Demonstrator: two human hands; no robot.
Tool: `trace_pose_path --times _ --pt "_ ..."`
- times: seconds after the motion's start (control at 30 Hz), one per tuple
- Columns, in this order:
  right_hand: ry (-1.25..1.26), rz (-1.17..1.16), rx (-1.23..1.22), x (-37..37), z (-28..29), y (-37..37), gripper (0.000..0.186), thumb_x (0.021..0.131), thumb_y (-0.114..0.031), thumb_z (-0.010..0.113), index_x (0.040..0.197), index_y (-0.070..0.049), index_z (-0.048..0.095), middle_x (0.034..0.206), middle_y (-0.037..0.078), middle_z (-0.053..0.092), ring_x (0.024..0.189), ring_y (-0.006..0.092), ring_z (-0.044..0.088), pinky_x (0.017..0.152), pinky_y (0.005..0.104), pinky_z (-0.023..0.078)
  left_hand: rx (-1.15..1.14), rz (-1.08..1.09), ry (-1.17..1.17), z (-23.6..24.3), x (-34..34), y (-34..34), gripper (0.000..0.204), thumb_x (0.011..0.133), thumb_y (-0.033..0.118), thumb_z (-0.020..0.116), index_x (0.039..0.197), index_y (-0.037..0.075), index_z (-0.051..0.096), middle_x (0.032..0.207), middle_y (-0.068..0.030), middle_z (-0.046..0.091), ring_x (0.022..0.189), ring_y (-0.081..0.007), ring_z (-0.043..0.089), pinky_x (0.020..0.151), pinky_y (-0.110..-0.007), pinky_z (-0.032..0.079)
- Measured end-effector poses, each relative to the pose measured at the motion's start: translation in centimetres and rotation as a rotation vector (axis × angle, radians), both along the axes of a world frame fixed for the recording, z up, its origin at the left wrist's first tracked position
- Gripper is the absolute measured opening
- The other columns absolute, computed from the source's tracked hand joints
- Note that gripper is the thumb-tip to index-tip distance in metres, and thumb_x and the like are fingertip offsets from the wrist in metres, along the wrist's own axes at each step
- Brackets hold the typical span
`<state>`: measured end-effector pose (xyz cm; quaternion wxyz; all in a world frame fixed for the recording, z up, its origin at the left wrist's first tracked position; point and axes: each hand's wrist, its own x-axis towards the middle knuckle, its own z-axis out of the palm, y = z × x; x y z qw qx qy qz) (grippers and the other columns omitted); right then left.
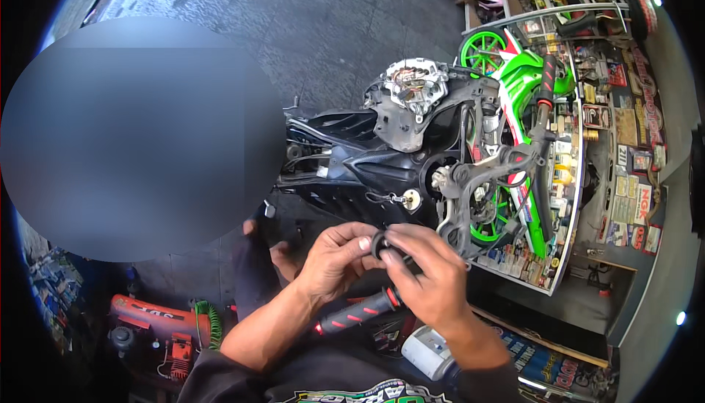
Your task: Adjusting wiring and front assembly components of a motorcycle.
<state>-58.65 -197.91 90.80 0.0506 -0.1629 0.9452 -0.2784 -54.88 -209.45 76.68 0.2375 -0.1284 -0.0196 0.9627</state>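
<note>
My left hand (334, 262) and my right hand (432, 274) meet in front of me, their fingers closed on a small black ring-shaped part (377, 245). Fingertips of both hands cover some of it, so its exact kind does not show. Just below the hands is a black handlebar grip (360, 313) with red marks. Beyond them stands a partly stripped scooter or motorcycle (360, 164) with dark body panels. A key with a ring (411, 199) sits in its ignition. The grey metal handlebar clamp (459, 204) lies right of the key, and an uncovered instrument cluster (416, 87) rests farther off.
A green bike with green wheels (525, 72) stands at the right before a glass display case (564, 256) full of small boxes. The other grip (547, 80) points away. A red air compressor (158, 315) is at lower left. A blurred oval hides the left side.
</note>
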Motion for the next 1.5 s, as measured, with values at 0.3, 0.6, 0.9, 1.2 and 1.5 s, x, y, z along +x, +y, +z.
trace_pose_path --times 0.3,0.6,0.9,1.2,1.5 --pt "-0.112 -0.503 0.646 0.5 1.2 7.4 0.050 0.093 -0.028 0.056 0.128 0.008 0.054 0.118 0.023 0.063 0.110 0.0367 0.059 0.108 0.0472 0.029 -0.115 -0.442 -0.054 -6.3 -5.1 8.3 0.020 0.093 0.009 0.065 0.110 -0.003 0.065 0.093 -0.0067 0.069 0.083 -0.0133 0.067 0.080 -0.030 0.057" --pt "-0.102 -0.724 0.703 0.3 -1.2 6.7 0.049 0.095 -0.030 0.050 0.121 0.010 0.057 0.105 0.020 0.068 0.104 0.0287 0.061 0.113 0.0488 0.022 0.137 -0.649 0.116 -6.4 -5.6 11.6 0.024 0.091 0.012 0.069 0.111 -0.002 0.068 0.091 -0.0045 0.069 0.082 -0.0083 0.061 0.075 -0.024 0.050" --pt "-0.110 -0.829 0.700 1.3 -1.1 6.4 0.054 0.094 -0.034 0.052 0.119 0.014 0.055 0.110 0.021 0.065 0.117 0.0286 0.053 0.118 0.0475 0.015 0.056 -0.591 0.374 -7.4 -7.0 12.1 0.021 0.091 0.017 0.069 0.107 0.003 0.070 0.084 -0.0054 0.062 0.078 -0.0121 0.059 0.070 -0.028 0.047" --pt "-0.055 -1.025 0.571 2.2 -1.1 6.3 0.063 0.090 -0.042 0.056 0.123 0.011 0.048 0.114 0.022 0.056 0.102 0.0268 0.058 0.089 0.0385 0.047 0.130 -0.597 0.343 -7.5 -7.1 13.5 0.022 0.089 0.018 0.071 0.104 0.003 0.070 0.090 -0.0099 0.066 0.081 -0.0187 0.064 0.072 -0.033 0.050" --pt "0.027 -1.033 0.689 2.9 -1.0 6.0 0.064 0.088 -0.044 0.057 0.120 0.011 0.050 0.112 0.022 0.056 0.100 0.0279 0.058 0.087 0.0394 0.048 0.153 -0.657 0.393 -7.6 -8.1 13.5 0.023 0.087 0.019 0.072 0.101 0.000 0.070 0.089 -0.0141 0.067 0.082 -0.0270 0.065 0.074 -0.036 0.051"
